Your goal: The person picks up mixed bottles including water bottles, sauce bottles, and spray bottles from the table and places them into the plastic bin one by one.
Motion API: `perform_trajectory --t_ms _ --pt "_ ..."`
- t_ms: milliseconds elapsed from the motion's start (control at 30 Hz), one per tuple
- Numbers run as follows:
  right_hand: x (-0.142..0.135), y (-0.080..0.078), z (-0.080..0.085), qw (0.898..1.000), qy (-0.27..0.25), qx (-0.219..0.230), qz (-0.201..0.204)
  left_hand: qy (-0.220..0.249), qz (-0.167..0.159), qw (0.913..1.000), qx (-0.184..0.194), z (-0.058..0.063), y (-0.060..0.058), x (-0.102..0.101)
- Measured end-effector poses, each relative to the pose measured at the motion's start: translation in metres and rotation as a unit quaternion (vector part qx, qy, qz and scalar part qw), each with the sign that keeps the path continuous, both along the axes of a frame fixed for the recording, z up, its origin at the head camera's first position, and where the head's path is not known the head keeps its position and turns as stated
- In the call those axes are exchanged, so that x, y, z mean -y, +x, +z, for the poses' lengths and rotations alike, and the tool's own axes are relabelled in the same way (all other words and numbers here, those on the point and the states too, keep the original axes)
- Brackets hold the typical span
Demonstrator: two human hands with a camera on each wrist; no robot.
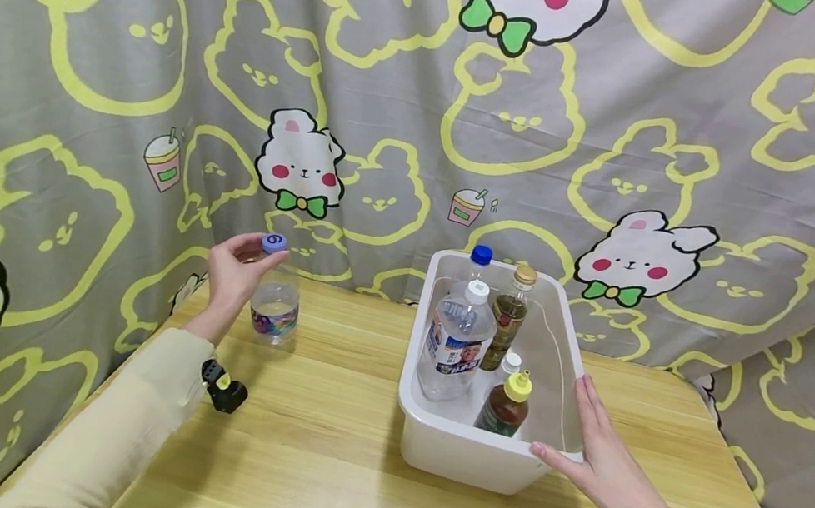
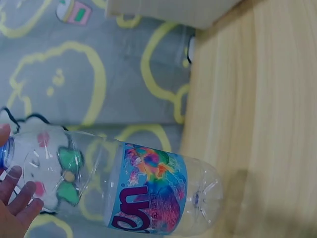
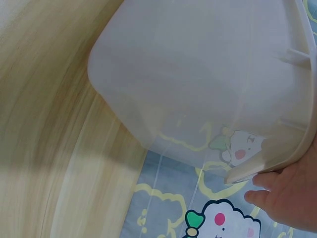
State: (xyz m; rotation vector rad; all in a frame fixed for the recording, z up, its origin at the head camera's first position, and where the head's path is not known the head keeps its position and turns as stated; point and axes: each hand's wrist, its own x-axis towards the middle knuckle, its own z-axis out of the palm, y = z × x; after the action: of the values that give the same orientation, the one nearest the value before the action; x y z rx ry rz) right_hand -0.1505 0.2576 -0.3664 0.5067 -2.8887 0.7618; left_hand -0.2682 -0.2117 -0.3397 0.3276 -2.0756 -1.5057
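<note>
At the left of the table my left hand (image 1: 233, 272) pinches a clear plastic bottle (image 1: 275, 319) by its neck, just under the purple-blue cap (image 1: 274, 242). The bottle is upright, and its colourful label (image 2: 151, 191) shows large in the left wrist view. My right hand (image 1: 606, 461) grips the near right corner of a white plastic bin (image 1: 460, 454), thumb on the front rim and fingers along the right side. In the right wrist view, fingertips (image 3: 257, 196) curl at the underside of the rim.
Several bottles stand in the bin: a large clear bottle (image 1: 455, 347) with a white cap, a blue-capped bottle (image 1: 481, 256), a gold-capped bottle (image 1: 508, 320), and a dark bottle (image 1: 502, 413) with a yellow nozzle. A patterned curtain (image 1: 393, 118) hangs behind the wooden table (image 1: 325, 446).
</note>
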Motion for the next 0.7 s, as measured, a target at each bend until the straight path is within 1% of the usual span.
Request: perform_trajectory --t_ms 133,267,433,500,567,700 --pt "0.0 0.0 0.0 1.0 0.0 0.002 0.0 0.005 -0.018 0.9998 -0.004 0.009 0.006 -0.009" --pt "0.0 0.0 0.0 1.0 0.0 0.004 -0.001 0.013 -0.039 0.999 -0.018 0.017 0.011 -0.017" --pt "0.0 -0.001 0.0 1.0 -0.004 0.008 -0.002 0.0 -0.056 0.9977 -0.038 0.029 0.019 -0.027" --pt "0.0 -0.001 0.0 1.0 -0.005 0.009 -0.002 -0.007 -0.066 0.9968 -0.045 0.035 0.022 -0.032" --pt "0.0 -0.001 0.0 1.0 -0.004 0.007 -0.001 -0.005 -0.081 0.9954 -0.051 0.041 0.026 -0.036" --pt "-0.001 -0.001 0.001 1.0 -0.001 0.005 -0.001 -0.008 -0.109 0.9917 -0.068 0.056 0.034 -0.047"
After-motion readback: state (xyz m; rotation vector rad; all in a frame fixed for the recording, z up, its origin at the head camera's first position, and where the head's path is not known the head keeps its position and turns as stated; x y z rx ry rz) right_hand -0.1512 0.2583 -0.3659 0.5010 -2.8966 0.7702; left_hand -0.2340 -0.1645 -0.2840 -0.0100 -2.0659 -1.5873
